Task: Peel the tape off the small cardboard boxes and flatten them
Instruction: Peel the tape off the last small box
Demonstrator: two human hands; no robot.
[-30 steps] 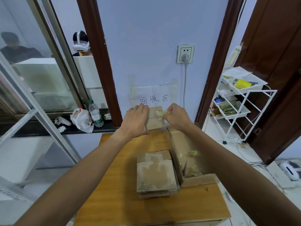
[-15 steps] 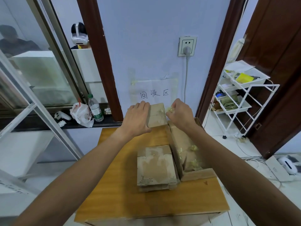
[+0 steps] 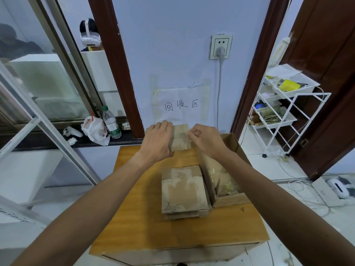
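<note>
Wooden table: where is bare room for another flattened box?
Bare: wooden table, left strip beside the stack of flattened boxes, and the near strip before it. Crowded: open cardboard box along the right; left hand and right hand holding the small cardboard box at the back.

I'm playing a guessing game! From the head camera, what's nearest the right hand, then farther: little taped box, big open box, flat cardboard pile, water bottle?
1. Small taped cardboard box: right hand pinches its tape.
2. Open brown cardboard box: just beneath.
3. Flattened cardboard pile: table middle.
4. Green-capped plastic water bottle: far-left ledge.
</note>
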